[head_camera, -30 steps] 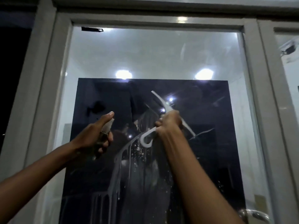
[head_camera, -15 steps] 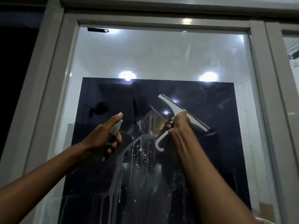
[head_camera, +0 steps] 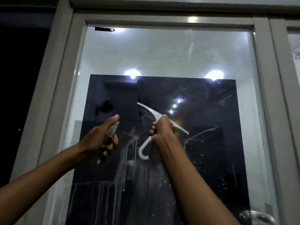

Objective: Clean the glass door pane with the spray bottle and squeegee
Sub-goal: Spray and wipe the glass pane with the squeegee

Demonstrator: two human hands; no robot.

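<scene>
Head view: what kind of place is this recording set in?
Probably a building's doorway at night: a pale-framed glass door pane streaked with cleaner, a metal door handle at lower right, reflected ceiling lights, and darkness beyond the frame's left.

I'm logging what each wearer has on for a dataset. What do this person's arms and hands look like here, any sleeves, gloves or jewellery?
Both forearms are bare as far as the picture shows, with no sleeves in view. The left hand and right hand wear no gloves. No watch, bracelet or ring is visible, though the dim light and blur could hide a small one.

squeegee (head_camera: 162, 122) — now steeper, lower-left
</scene>
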